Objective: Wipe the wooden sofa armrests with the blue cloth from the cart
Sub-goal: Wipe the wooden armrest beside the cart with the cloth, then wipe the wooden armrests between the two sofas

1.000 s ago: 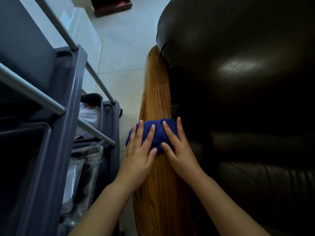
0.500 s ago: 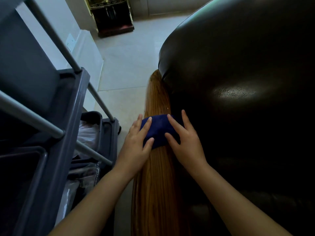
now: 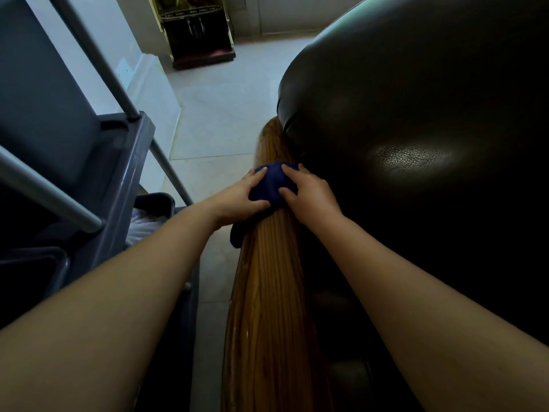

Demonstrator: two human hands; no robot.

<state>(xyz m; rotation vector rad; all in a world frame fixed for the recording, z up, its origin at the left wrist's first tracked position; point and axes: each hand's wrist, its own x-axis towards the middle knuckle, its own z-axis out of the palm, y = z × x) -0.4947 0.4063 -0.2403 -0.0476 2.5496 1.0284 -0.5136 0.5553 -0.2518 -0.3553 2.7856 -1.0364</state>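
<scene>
Head view only: both hands press the blue cloth (image 3: 271,184) onto the wooden armrest (image 3: 273,292), well toward its far end, where the wood runs under the dark leather sofa back (image 3: 416,129). The left hand (image 3: 242,197) lies flat with fingers spread over the cloth's left half; the right hand (image 3: 312,194) lies flat with fingers spread over its right half, thumb tucked at the near edge. Neither hand grips; the palms pin the fabric down. A corner of cloth hangs off the armrest's left side, below the left wrist.

To wipe well, I judge the pressure should be even across both palms, with the stroke along the grain and carried right up to the narrow tip beside the leather. The dangling corner would be better folded in so it does not drag uselessly.

Both forearms reach out long and nearly straight, converging on the cloth, wrists low. The grey cart (image 3: 118,179) stands just to the left, its metal rails (image 3: 98,55) rising beside the left arm.
</scene>
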